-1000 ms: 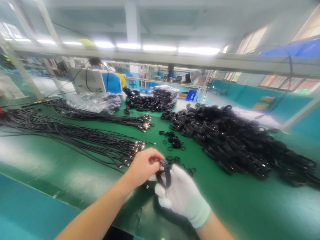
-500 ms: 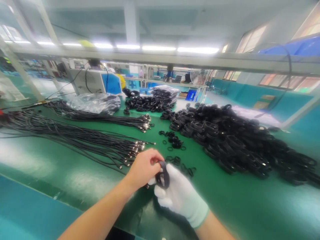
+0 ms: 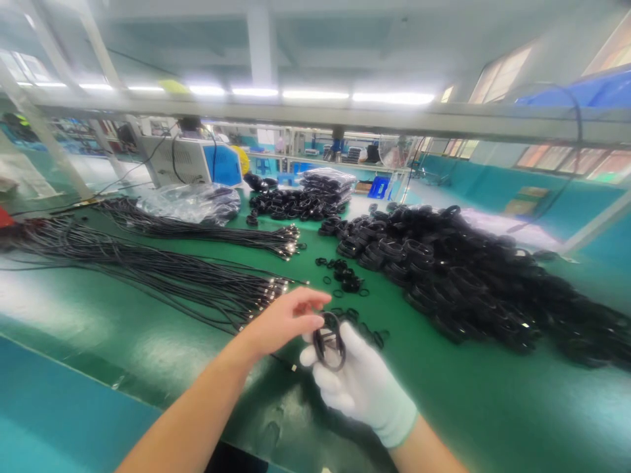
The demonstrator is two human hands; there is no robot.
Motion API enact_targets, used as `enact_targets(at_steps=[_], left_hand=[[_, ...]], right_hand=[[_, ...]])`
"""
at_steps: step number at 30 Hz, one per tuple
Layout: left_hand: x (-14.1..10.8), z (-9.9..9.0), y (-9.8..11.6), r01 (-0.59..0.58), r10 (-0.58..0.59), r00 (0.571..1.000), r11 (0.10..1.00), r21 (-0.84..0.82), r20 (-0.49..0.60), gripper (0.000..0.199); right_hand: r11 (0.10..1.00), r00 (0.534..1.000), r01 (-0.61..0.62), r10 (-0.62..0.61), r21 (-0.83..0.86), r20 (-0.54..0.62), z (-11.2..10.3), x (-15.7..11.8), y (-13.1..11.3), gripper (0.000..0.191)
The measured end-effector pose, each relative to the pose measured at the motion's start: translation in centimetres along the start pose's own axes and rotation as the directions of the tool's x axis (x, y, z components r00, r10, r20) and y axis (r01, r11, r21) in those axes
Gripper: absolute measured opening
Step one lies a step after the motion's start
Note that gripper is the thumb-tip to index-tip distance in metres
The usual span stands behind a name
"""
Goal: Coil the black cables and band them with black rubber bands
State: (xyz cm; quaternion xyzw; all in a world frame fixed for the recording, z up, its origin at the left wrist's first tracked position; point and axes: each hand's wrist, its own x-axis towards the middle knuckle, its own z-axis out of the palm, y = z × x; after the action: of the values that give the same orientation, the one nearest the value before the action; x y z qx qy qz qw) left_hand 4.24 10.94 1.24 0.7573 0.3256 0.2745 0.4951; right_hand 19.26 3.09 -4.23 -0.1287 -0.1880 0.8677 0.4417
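A black cable wound into a small coil [image 3: 340, 358] is held in my right hand [image 3: 362, 387], which wears a white glove with its fingers curled around it. My bare left hand [image 3: 283, 322] is at the coil's upper left, fingers stretched and apart; its thumb tip lies at the coil's edge, and I cannot tell whether it touches. A cable end with a metal connector [image 3: 294, 368] sticks out left of the glove. Just beyond the hands, small black rings [image 3: 350, 282] lie loose on the green table mat [image 3: 419, 407].
Straight black cables [image 3: 197, 282] with metal plugs lie in bundles at left. A large heap of coiled cables [image 3: 458, 269] covers the right side. Farther back are a clear plastic bag [image 3: 190, 203], more coils [image 3: 290, 203] and a white-and-blue machine [image 3: 192, 161]. A shelf beam [image 3: 315, 115] spans above.
The left fingers have loosened from the coil and spread. The coil has turned to show its round opening more, and the gloved hand has shifted slightly right.
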Motion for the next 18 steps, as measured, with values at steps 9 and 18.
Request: enact_targets(at_steps=[9,18], left_hand=[[0.1,-0.7,-0.2,0.029,-0.022,0.994,0.998,-0.061,0.105,0.024],[-1.8,1.7,-0.1,-0.051,0.133,0.961,0.948,0.314,-0.244,0.028]], right_hand=[[0.827,0.946,0.131,-0.269,-0.546,-0.181,0.7,0.1,-0.8,0.048],[0.792,0.949,0.130,-0.275,-0.597,-0.158,0.7,-0.4,-1.0,0.052]])
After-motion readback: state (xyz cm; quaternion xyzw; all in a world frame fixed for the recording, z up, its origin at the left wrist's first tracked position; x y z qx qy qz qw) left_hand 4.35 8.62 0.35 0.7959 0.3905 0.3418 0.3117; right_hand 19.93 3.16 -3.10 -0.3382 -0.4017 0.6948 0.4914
